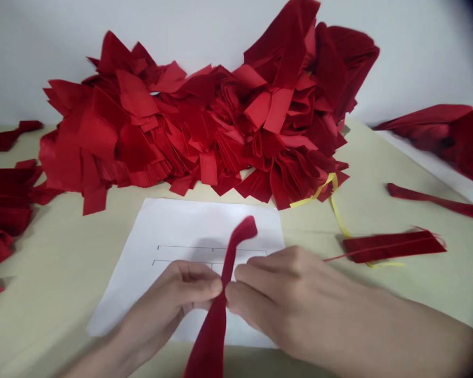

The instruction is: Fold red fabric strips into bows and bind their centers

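Observation:
A red velvet-like fabric strip [211, 333] stands up between my two hands, pinched narrow at its middle, its top end bent over to the right. My left hand [181, 294] is closed, thumb and fingers gripping the strip from the left. From the right, my right hand [284, 299] closes on the same narrow spot with its fingers curled in; its fingertips are partly hidden. Beneath the hands lies a white paper sheet [142, 231] with printed measuring lines. The strip's lower end runs out of the picture at the bottom.
A large heap of folded red fabric pieces [197, 121] spans the back of the table by the wall. At right lie a flat red bundle [394, 247] with thread, a yellow ribbon [339, 210] and a twisted red strip [437, 199]. More red fabric [8, 194] lies at left.

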Demonstrator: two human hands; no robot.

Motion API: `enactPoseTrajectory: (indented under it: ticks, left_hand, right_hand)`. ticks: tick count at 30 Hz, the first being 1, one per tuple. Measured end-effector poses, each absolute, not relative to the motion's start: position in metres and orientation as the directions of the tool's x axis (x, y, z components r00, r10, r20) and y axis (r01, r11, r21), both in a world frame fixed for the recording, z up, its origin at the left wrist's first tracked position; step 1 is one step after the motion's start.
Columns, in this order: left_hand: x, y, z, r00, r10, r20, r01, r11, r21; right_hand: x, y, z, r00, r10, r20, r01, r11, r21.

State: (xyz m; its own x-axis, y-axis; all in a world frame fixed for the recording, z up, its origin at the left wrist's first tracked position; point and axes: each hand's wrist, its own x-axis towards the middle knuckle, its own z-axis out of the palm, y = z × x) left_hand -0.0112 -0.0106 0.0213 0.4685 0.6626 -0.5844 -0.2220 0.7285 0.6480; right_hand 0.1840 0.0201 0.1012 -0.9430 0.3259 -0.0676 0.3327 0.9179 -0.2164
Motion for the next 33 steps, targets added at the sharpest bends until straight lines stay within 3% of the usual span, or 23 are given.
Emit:
enactPoseTrajectory:
  ticks: [2,5,7,9,12,14,16,18,21,23,25,28,33]
  left_hand:
    - [-0.013,-0.01,0.019,0.462,0.696,-0.55,-0.314,0.708,0.633]
    - [-0.015,-0.009,0.019,0.508,0.751,-0.422,-0.404,0.64,0.653]
    - [-0.017,-0.008,0.021,0.595,0.727,-0.344,-0.403,0.64,0.654]
    - [-0.019,-0.009,0.024,0.699,0.626,-0.346,-0.326,0.71,0.624]
    - [-0.018,-0.013,0.025,0.788,0.448,-0.422,-0.138,0.796,0.589]
    - [-0.014,-0.017,0.022,0.786,0.373,-0.493,0.018,0.783,0.621]
    - [-0.009,-0.02,0.019,0.74,0.368,-0.564,0.147,0.73,0.668]
    - [-0.006,-0.019,0.017,0.661,0.455,-0.598,0.183,0.675,0.715]
    - [-0.009,-0.011,0.018,0.447,0.679,-0.583,0.123,0.598,0.792]
    - [-0.016,-0.004,0.021,0.326,0.766,-0.554,0.039,0.575,0.817]
    - [-0.023,0.0,0.023,0.315,0.787,-0.531,-0.105,0.585,0.804]
    - [-0.029,0.001,0.024,0.412,0.783,-0.466,-0.274,0.594,0.756]
    - [-0.026,0.0,0.025,0.549,0.753,-0.364,-0.332,0.596,0.731]
  right_hand:
    - [0.183,0.022,0.096,-0.897,0.438,-0.059,0.428,0.825,-0.368]
    - [0.181,0.033,0.088,-0.824,0.561,-0.078,0.435,0.539,-0.721]
    - [0.181,0.042,0.082,-0.823,0.55,-0.139,0.36,0.318,-0.877]
    - [0.18,0.049,0.075,-0.844,0.496,-0.205,0.298,0.116,-0.947]
    - [0.177,0.056,0.058,-0.883,0.399,-0.246,0.237,-0.073,-0.969]
    - [0.173,0.057,0.05,-0.912,0.326,-0.248,0.234,-0.081,-0.969]
    - [0.17,0.054,0.049,-0.932,0.281,-0.231,0.25,0.034,-0.968]
    - [0.169,0.047,0.059,-0.926,0.316,-0.207,0.293,0.252,-0.922]
    - [0.17,0.033,0.082,-0.859,0.483,-0.17,0.445,0.54,-0.715]
    - [0.172,0.027,0.092,-0.822,0.552,-0.143,0.51,0.601,-0.615]
    - [0.175,0.026,0.092,-0.797,0.593,-0.116,0.514,0.565,-0.646]
    - [0.177,0.035,0.081,-0.752,0.652,-0.097,0.445,0.394,-0.804]
    - [0.177,0.05,0.065,-0.726,0.656,-0.208,0.337,0.076,-0.938]
